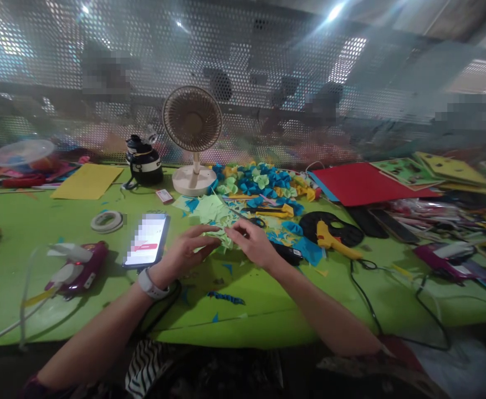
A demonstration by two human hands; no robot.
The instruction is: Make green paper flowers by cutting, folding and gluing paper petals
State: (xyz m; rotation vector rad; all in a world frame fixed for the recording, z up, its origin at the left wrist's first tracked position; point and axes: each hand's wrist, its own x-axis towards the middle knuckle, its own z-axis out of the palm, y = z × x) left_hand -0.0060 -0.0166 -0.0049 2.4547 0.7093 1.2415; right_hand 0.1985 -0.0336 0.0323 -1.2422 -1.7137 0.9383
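Observation:
Over the green table, my left hand [187,249], with a watch on its wrist, pinches a piece of light green paper [223,237]. My right hand [251,244] meets it from the other side, thumb and fingertips closed at the same paper. Exact folds are too small to make out. Just behind the fingers lie light green paper sheets [209,209] and scattered blue and green scraps. Farther back is a heap of blue, yellow and green paper flowers [263,180]. A yellow-handled cutter [274,211] rests between the heap and my right hand.
A phone [147,241], tape roll [107,221] and power strip [80,269] lie to the left. A fan [193,119] and black bottle [143,160] stand behind. On the right are a yellow glue gun [330,239], its cord, and red card [371,183].

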